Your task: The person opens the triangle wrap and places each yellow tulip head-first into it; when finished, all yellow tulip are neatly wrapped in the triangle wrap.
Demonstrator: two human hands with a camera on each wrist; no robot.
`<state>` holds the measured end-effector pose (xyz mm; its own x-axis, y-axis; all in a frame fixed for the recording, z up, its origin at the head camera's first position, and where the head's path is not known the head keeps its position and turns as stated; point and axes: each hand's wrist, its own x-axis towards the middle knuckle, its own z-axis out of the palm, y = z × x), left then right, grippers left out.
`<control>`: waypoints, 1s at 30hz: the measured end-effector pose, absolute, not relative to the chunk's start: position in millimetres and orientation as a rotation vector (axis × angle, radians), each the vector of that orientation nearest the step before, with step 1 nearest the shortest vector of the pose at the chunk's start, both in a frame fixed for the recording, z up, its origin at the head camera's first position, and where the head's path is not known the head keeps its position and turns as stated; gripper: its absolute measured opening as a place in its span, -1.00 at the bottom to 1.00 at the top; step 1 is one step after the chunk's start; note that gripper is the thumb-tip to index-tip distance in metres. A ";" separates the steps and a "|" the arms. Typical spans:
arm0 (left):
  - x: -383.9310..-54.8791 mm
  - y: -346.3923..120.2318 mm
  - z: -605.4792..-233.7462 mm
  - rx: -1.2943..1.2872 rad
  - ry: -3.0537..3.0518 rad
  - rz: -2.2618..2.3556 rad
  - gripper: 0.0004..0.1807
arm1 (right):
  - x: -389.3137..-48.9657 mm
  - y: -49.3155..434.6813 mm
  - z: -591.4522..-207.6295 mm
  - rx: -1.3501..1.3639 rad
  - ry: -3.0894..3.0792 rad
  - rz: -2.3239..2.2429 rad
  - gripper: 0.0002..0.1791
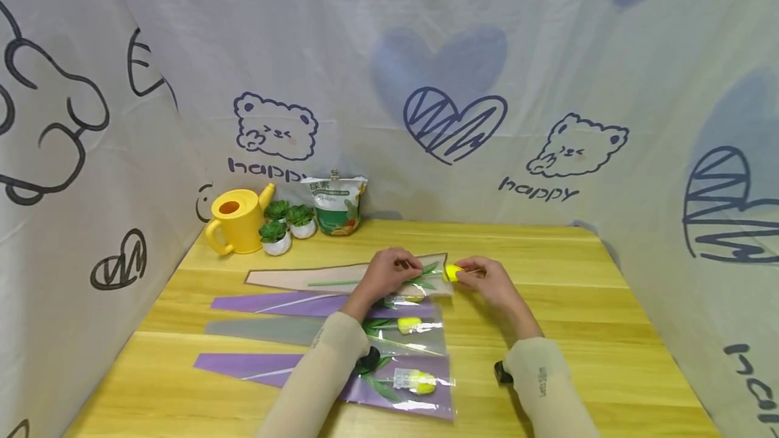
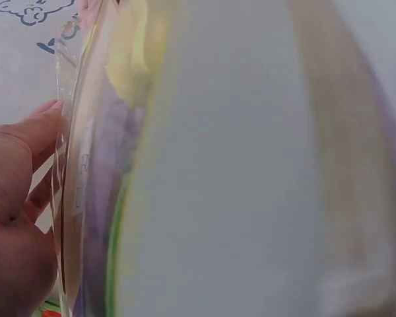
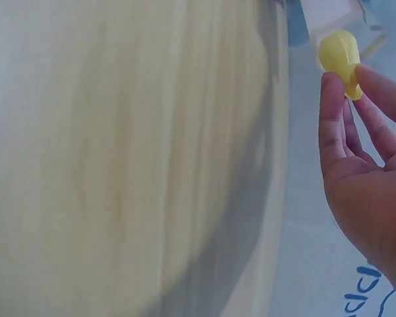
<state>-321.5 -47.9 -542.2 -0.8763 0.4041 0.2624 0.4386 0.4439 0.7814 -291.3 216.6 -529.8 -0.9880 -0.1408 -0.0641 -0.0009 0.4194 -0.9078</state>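
Note:
My right hand (image 1: 489,279) pinches the head of a yellow tulip (image 1: 452,272) between thumb and fingers. That tulip's green stem and leaves lie inside a pale flower sleeve (image 1: 274,278) with a dark border, and its head sits right at the sleeve's wide right end. In the right wrist view the fingertips hold the yellow head (image 3: 340,54) from its tip. My left hand (image 1: 389,272) grips the sleeve near its leaves. The left wrist view shows the left thumb and fingers at the edge of the clear film (image 2: 65,165).
Below lie a purple sleeve (image 1: 234,303), a grey sleeve (image 1: 243,328) and another purple sleeve (image 1: 219,361), each holding a yellow tulip. At the back left stand a yellow watering can (image 1: 246,225), small potted succulents (image 1: 276,238) and a green-white bag (image 1: 337,208).

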 end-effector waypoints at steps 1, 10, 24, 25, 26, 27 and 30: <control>-321.5 -48.0 -541.2 -0.771 -2.635 -1.452 -0.95 | -290.8 214.7 -528.3 -0.126 2.539 -1.618 -0.71; -320.3 -47.0 -539.4 -0.774 -2.647 -1.467 -0.95 | -290.4 202.7 -521.7 -0.133 2.582 -1.605 -0.71; -316.8 -43.0 -538.4 -0.809 -2.621 -1.460 -0.95 | -293.5 194.1 -527.7 -0.148 2.540 -1.630 -0.73; -316.9 -42.8 -538.7 -0.809 -2.620 -1.460 -0.95 | -293.7 193.9 -528.3 -0.154 2.547 -1.622 -0.72; -316.8 -42.6 -538.8 -0.808 -2.620 -1.461 -0.95 | -293.9 193.5 -528.9 -0.145 2.547 -1.626 -0.72; -316.8 -42.6 -539.0 -0.809 -2.621 -1.458 -0.94 | -293.8 193.3 -529.3 -0.133 2.543 -1.626 -0.72; -317.2 -43.9 -539.3 -0.821 -2.633 -1.435 -0.90 | -293.7 192.4 -531.0 -0.104 2.526 -1.639 -0.72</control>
